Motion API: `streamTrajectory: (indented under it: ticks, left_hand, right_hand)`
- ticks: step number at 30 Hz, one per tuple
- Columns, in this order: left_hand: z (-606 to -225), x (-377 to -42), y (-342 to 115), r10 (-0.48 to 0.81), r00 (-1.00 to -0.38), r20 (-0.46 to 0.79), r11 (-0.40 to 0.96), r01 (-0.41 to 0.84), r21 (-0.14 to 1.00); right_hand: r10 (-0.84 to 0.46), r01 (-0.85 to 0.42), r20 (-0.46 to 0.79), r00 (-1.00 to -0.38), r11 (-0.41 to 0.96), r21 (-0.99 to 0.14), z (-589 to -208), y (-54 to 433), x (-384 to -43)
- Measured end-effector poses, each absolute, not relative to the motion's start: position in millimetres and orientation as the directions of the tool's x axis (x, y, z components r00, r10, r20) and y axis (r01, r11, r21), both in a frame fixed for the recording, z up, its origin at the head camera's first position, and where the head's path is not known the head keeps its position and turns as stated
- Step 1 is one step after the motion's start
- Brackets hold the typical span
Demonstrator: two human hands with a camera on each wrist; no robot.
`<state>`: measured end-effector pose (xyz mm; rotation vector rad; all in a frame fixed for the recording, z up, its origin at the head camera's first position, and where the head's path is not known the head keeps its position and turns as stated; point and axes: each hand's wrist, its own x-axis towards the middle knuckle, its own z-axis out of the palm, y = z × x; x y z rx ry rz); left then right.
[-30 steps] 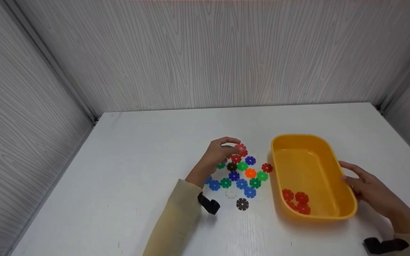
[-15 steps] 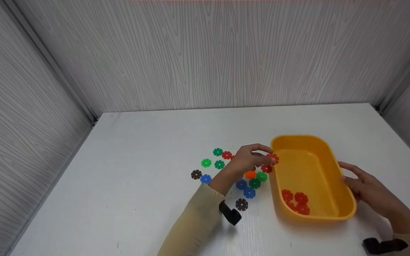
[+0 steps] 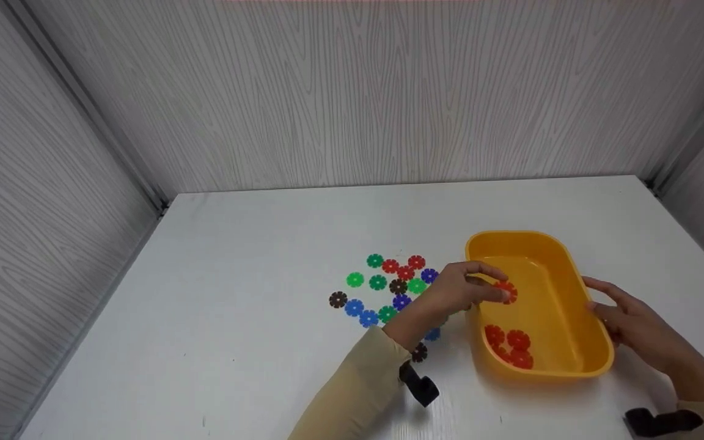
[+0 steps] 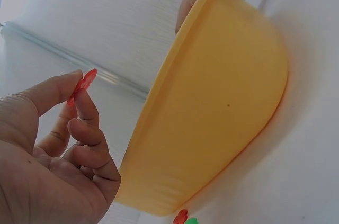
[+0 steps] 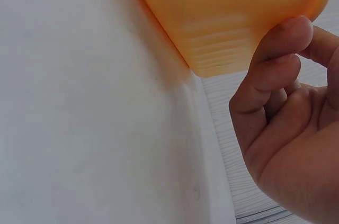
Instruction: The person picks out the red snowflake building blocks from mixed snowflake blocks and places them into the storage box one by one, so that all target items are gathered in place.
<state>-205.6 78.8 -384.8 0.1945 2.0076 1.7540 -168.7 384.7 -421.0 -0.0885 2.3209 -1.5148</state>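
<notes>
My left hand (image 3: pixel 454 289) pinches a red notched plastic disc (image 3: pixel 506 292) between thumb and fingers. It is above the left part of the yellow tray (image 3: pixel 541 324). In the left wrist view this disc (image 4: pixel 85 83) is nearly edge-on at the fingertips, with the other fingers curled beneath. Several red discs (image 3: pixel 518 340) lie inside the tray at its near left corner. At the tray's right side, my right hand (image 3: pixel 639 324) holds the rim, thumb at the edge. The right wrist view has its fingers (image 5: pixel 275 41) curled against the tray's outer wall.
Left of the tray, several loose discs lie on the white table (image 3: pixel 205 305): green (image 3: pixel 377 282), blue (image 3: pixel 368 318), black (image 3: pixel 338 299) and red (image 3: pixel 390 266) among them. My left forearm (image 3: pixel 358 379) covers part of them. A wood-grained panel (image 3: pixel 352 91) stands behind the table.
My left hand has carried the red disc rightwards from the loose discs, past the tray's left rim, to above its inside. The right hand and tray have stayed in place.
</notes>
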Motion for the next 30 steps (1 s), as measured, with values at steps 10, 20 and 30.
streamTrajectory:
  ticks: [10, 20, 30]
  left_hand:
    - [-387, -196, 90, 0.469, -0.862, -0.193, 0.181, -0.12, 0.976]
    - [-388, -192, 90, 0.49, -0.851, -0.191, 0.24, -0.079, 0.968]
    - [-387, -195, 87, 0.512, -0.842, -0.173, 0.276, -0.03, 0.961]
  right_hand:
    - [-0.253, 0.144, -0.26, -0.932, 0.4, -0.905, -421, 384, -169]
    - [-0.244, 0.16, -0.274, -0.93, 0.402, -0.902, -420, 384, -168]
    - [-0.227, 0.173, -0.291, -0.929, 0.429, -0.886, -417, 382, -168]
